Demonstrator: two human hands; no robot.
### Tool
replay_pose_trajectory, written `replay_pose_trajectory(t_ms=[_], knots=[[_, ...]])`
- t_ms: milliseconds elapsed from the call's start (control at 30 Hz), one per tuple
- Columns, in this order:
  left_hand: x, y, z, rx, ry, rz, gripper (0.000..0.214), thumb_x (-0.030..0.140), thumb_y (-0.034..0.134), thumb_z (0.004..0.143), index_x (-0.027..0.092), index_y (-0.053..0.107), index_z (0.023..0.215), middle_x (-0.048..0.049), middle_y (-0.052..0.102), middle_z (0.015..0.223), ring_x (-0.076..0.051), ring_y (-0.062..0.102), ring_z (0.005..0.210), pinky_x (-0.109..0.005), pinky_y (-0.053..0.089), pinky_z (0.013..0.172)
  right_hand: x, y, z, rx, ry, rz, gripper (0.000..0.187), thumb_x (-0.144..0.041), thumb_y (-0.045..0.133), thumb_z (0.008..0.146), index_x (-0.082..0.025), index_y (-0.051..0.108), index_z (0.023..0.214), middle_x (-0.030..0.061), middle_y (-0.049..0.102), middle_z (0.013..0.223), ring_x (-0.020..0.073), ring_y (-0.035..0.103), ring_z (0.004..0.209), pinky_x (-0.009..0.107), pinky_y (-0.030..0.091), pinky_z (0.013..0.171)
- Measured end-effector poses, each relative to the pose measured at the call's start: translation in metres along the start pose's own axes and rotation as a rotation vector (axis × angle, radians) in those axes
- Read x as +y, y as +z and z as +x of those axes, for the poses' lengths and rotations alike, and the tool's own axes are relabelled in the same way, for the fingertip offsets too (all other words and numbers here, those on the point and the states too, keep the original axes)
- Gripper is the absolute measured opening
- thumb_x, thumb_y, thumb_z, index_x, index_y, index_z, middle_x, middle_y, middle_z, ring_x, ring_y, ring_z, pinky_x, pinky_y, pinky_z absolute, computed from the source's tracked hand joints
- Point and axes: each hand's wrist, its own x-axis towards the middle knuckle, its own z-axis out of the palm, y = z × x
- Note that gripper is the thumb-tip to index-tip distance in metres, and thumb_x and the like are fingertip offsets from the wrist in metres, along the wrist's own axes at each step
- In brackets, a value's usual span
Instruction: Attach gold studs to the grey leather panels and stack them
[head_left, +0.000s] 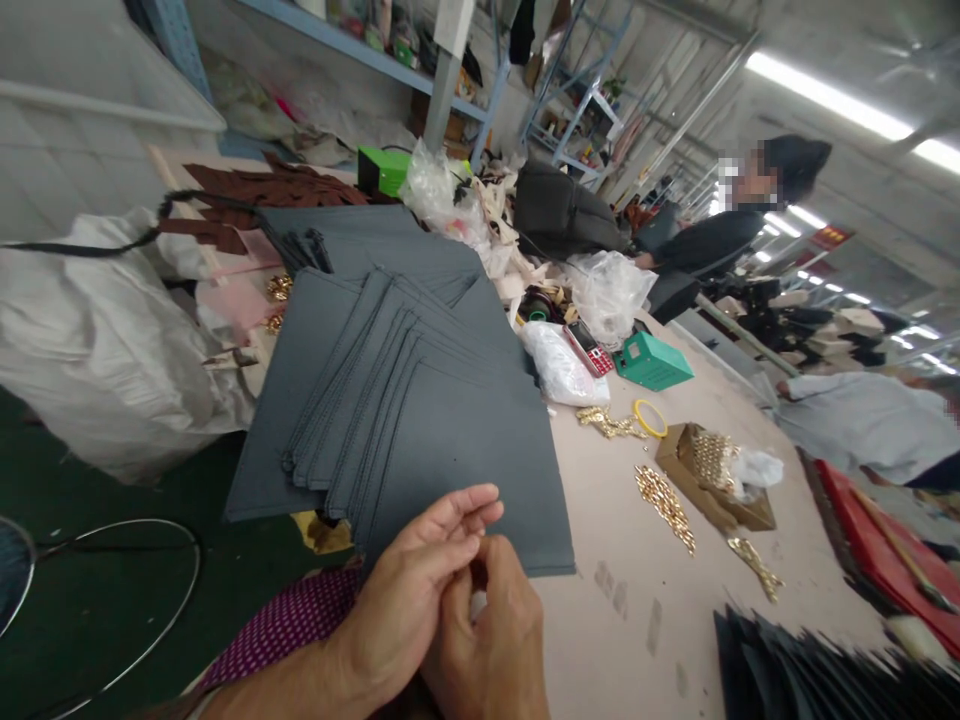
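Observation:
My left hand [416, 590] and my right hand [495, 640] meet low in the view, just in front of the near edge of a fanned stack of grey fabric panels [420, 400]. Their fingers are pinched together on something small that I cannot make out. Neither hand touches the panels. The stack spreads across the beige table [637, 590] toward the far left.
Gold chains [664, 500] and an open cardboard box [712, 480] lie right of the stack, with a yellow ring [649, 418], a green box [652, 362] and plastic bags. A white sack [105, 340] sits left. Dark panels [817, 665] lie near right. Other people work across the table.

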Motion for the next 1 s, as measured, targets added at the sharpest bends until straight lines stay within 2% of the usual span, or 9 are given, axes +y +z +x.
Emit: replay_pose_trajectory(t_ms=[133,333,467,600,700,800,867,933,1000], knots=[[0.006,-0.007,0.002,0.063,0.07,0.009,0.034,0.019,0.072,0.075,0.02,0.072,0.108,-0.0073,0.07,0.118,-0.021,0.059,0.115,-0.026,0.048,0.092,-0.01,0.009,0.004,-0.025,0.02,0.118,0.016,-0.026,0.046,0.094,-0.021,0.059,0.088,0.0013,0.066,0.077,0.0157,0.064,0.069,0.025,0.047,0.062],[0.03,-0.015,-0.004,0.18,0.145,-0.031,0.03,0.008,0.073,0.066,0.018,0.074,0.094,-0.0091,0.07,0.113,-0.021,0.064,0.108,-0.027,0.052,0.088,-0.011,0.001,0.027,-0.125,0.028,0.257,0.016,-0.027,0.049,0.097,-0.021,0.064,0.096,0.0005,0.069,0.083,0.0136,0.065,0.07,0.022,0.05,0.065],[0.041,-0.032,-0.023,0.269,0.101,0.078,0.029,0.011,0.075,0.066,0.018,0.074,0.094,-0.0087,0.071,0.105,-0.015,0.066,0.081,-0.021,0.051,0.065,0.015,0.0,0.044,-0.011,-0.197,-0.012,0.018,-0.019,0.048,0.096,-0.018,0.065,0.099,0.0053,0.07,0.087,0.018,0.065,0.08,0.028,0.049,0.074],[0.038,-0.069,-0.055,0.318,0.025,0.311,0.03,0.031,0.079,0.073,0.018,0.072,0.1,-0.0042,0.07,0.081,-0.008,0.049,0.052,-0.016,0.032,0.043,0.032,-0.017,0.043,-0.217,-0.33,-0.236,0.022,-0.011,0.048,0.094,-0.017,0.067,0.088,0.0048,0.069,0.08,0.0196,0.061,0.077,0.029,0.046,0.072],[0.025,-0.097,-0.072,0.343,-0.038,0.422,0.03,0.045,0.076,0.079,0.023,0.071,0.099,0.003,0.063,0.063,-0.01,0.049,0.051,-0.017,0.034,0.045,0.032,-0.049,0.032,-0.524,-0.249,-0.204,0.022,-0.007,0.053,0.09,-0.019,0.069,0.08,0.0007,0.069,0.076,0.0163,0.062,0.074,0.025,0.045,0.07],[0.007,-0.107,-0.077,0.201,-0.069,0.43,0.031,0.051,0.078,0.075,0.022,0.072,0.084,0.0,0.07,0.072,-0.019,0.064,0.069,-0.026,0.049,0.065,0.031,-0.075,0.022,-0.766,-0.092,-0.031,0.024,-0.006,0.057,0.086,-0.023,0.073,0.078,-0.0033,0.071,0.076,0.0129,0.065,0.074,0.021,0.045,0.068],[-0.003,-0.099,-0.075,0.036,-0.108,0.404,0.033,0.052,0.077,0.074,0.02,0.072,0.079,-0.004,0.073,0.079,-0.023,0.068,0.078,-0.033,0.052,0.076,0.032,-0.079,0.017,-0.74,0.037,0.098,0.022,-0.01,0.058,0.086,-0.023,0.075,0.081,-0.0027,0.071,0.076,0.0127,0.065,0.073,0.021,0.047,0.068],[-0.005,-0.084,-0.072,-0.096,-0.16,0.363,0.034,0.053,0.075,0.077,0.02,0.073,0.085,-0.0064,0.074,0.083,-0.026,0.069,0.083,-0.039,0.052,0.083,0.035,-0.071,0.014,-0.652,0.192,0.236,0.018,-0.017,0.058,0.087,-0.021,0.075,0.085,-0.0007,0.07,0.075,0.0133,0.065,0.07,0.021,0.049,0.065],[-0.002,-0.067,-0.069,-0.128,-0.188,0.349,0.035,0.051,0.073,0.079,0.02,0.073,0.097,-0.0077,0.075,0.092,-0.029,0.069,0.093,-0.042,0.051,0.089,0.037,-0.058,0.013,-0.597,0.338,0.382,0.015,-0.024,0.06,0.086,-0.017,0.073,0.085,-0.0001,0.068,0.07,0.0129,0.063,0.064,0.021,0.05,0.06]])
